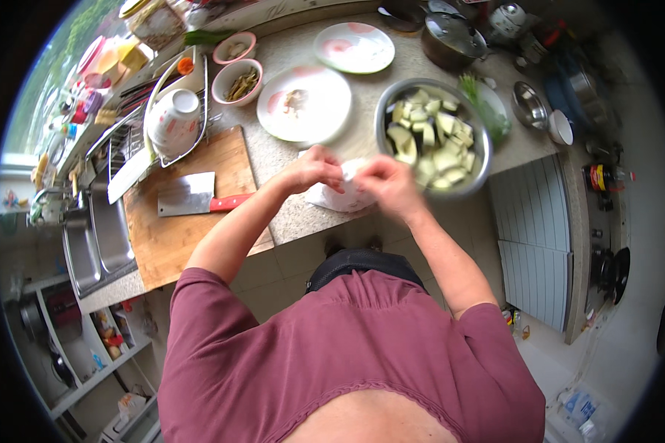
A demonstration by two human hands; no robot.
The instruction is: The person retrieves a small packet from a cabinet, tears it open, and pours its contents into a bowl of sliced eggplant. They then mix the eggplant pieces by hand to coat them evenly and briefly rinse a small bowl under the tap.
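Note:
At the counter's front edge sits a white plastic bag (341,198), and both hands are at its gathered top. My left hand (313,171) pinches the bag's left side. From the right, my right hand (390,185) grips the bag with bent fingers, slightly blurred. What the bag holds is hidden. Close by on the right, a steel bowl (486,166) contains cut eggplant chunks (446,138). Behind the hands lies a white plate (324,102) with a small pile of chopped food (293,104) on it.
Left of the hands, a cleaver (188,194) with a red handle rests on a wooden cutting board (149,238), beside a steel sink (111,221). Small bowls (216,88) and a second plate (377,44) stand farther back. A lidded pot (454,41) occupies the back right.

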